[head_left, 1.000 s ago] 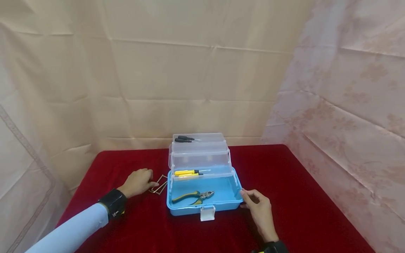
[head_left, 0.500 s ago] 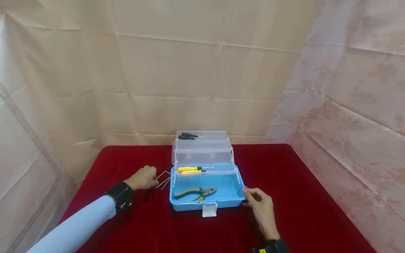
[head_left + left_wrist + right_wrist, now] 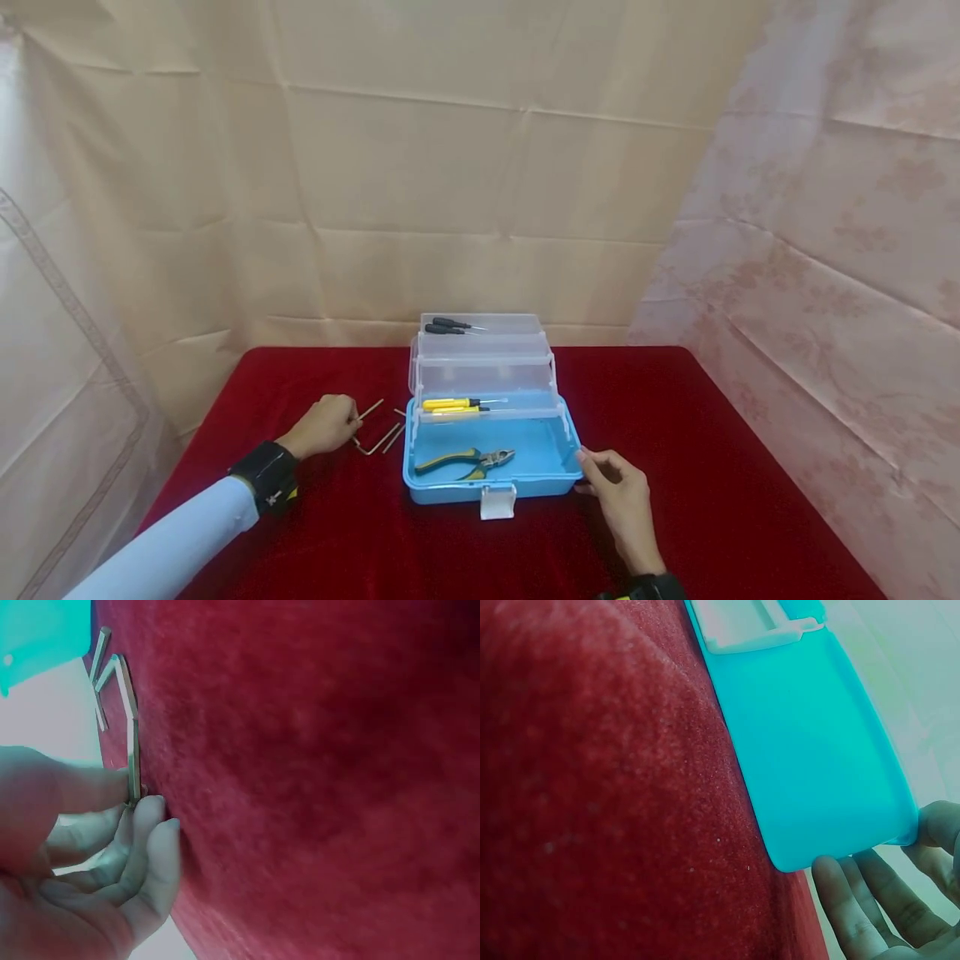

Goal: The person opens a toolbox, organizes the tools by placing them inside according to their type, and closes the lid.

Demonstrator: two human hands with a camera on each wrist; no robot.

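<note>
My left hand is low over the cloth left of the toolbox. In the left wrist view its thumb and fingers pinch the end of a bent metal hex key. More L-shaped hex keys lie between that hand and the box. The blue toolbox stands with its clear lid and trays folded back. Pliers with green-and-yellow handles lie in its base. My right hand grips the front right corner, thumb at the rim and fingers against the side.
Yellow screwdrivers lie in the lower clear tray; black-handled screwdrivers are in the top one. A white latch hangs at the box front. Red cloth covers the table, with curtains behind and at both sides.
My left hand went right onto the hex keys, took hold of one, then drew back a little left. The keys lie more spread out. My right hand stays at the toolbox corner.
</note>
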